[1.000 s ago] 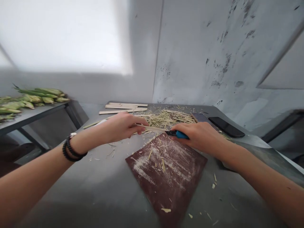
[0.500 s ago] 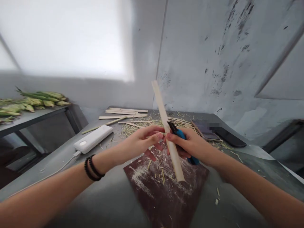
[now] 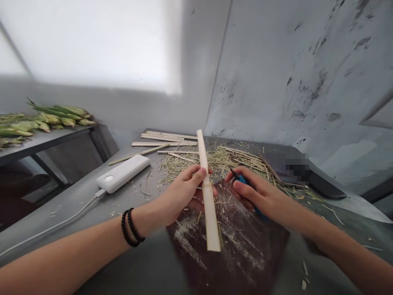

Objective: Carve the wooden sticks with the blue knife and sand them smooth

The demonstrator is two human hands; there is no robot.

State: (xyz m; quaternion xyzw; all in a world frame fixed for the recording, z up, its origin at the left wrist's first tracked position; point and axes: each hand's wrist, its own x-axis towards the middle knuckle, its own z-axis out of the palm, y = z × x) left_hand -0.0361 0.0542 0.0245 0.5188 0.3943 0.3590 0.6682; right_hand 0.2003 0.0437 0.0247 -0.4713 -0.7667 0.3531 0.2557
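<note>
My left hand [image 3: 181, 192] is closed round a pale bamboo strip [image 3: 208, 213], gripping it near its middle so it stands tilted above the dark red cutting board [image 3: 245, 250]. A black bead bracelet sits on that wrist. My right hand [image 3: 260, 196] is closed on a blue-handled knife [image 3: 242, 179] just right of the strip, its dark blade tip pointing up and left. The two hands are a short gap apart.
A white power bank [image 3: 123, 178] with a cable lies at the left of the grey metal table [image 3: 92, 213]. A heap of bamboo shavings [image 3: 221, 162], more strips [image 3: 166, 140] and a phone [image 3: 325, 186] lie behind. Green husked stalks [image 3: 46, 121] rest on a left side table.
The strip went from lying flat under the knife to being lifted upright. My right hand has let go of it and drawn back right with the knife; my left hand alone holds it now.
</note>
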